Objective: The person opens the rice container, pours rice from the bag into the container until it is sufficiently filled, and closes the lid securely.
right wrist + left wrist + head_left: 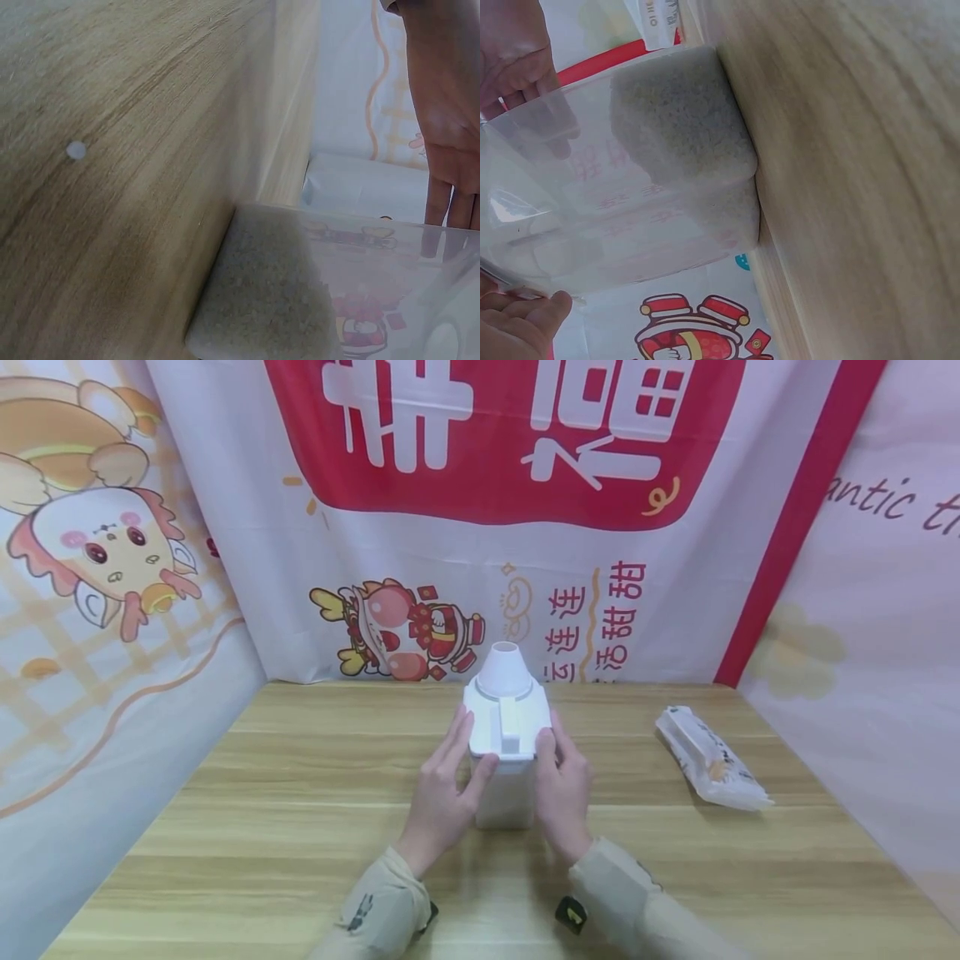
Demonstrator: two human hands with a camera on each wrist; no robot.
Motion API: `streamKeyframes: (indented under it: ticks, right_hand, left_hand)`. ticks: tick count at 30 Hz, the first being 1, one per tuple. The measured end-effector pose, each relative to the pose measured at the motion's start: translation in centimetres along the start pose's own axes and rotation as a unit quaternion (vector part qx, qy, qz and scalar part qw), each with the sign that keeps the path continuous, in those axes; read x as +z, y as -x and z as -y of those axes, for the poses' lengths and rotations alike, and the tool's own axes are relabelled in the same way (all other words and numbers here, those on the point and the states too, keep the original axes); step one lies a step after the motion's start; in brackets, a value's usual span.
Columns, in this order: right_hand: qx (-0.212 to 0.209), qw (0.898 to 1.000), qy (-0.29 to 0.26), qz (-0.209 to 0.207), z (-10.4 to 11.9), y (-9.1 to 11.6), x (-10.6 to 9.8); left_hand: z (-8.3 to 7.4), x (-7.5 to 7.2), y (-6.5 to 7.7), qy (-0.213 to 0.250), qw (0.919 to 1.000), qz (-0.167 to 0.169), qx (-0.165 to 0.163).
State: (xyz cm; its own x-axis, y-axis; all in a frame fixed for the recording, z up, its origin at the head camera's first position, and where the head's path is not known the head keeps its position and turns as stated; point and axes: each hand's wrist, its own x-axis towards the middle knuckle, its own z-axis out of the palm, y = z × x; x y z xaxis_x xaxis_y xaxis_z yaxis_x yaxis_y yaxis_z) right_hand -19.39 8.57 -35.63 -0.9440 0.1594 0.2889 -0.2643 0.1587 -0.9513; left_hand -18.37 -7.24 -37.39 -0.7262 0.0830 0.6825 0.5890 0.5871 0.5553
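Note:
A clear plastic storage container (504,802) stands upright on the table, with a white lid (483,727) and a white cone-shaped piece (504,672) on top. Pale, rice-like grains (682,112) fill its lower part, as the left wrist view shows. My left hand (448,777) holds it near the lid from the left, thumb at the front edge. From the right, my right hand (562,781) holds the same upper part, fingers along the side. Seen through the clear wall in the right wrist view are some fingertips of the left hand (454,161).
A white printed plastic packet (712,764) lies on the wooden table (315,827) at the right. Printed cloth (480,543) hangs behind the table and along both sides. A small whitish spot (76,150) shows on the wood in the right wrist view.

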Motion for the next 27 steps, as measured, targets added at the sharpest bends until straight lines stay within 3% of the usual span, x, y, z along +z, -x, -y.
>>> streamKeyframes:
  ticks: [27]
  right_hand:
    - [-0.004,1.0,0.017,-0.005,-0.23,-0.23,0.01]
  left_hand:
    - [-0.21,0.11,0.11,-0.006,1.0,0.0,-0.006]
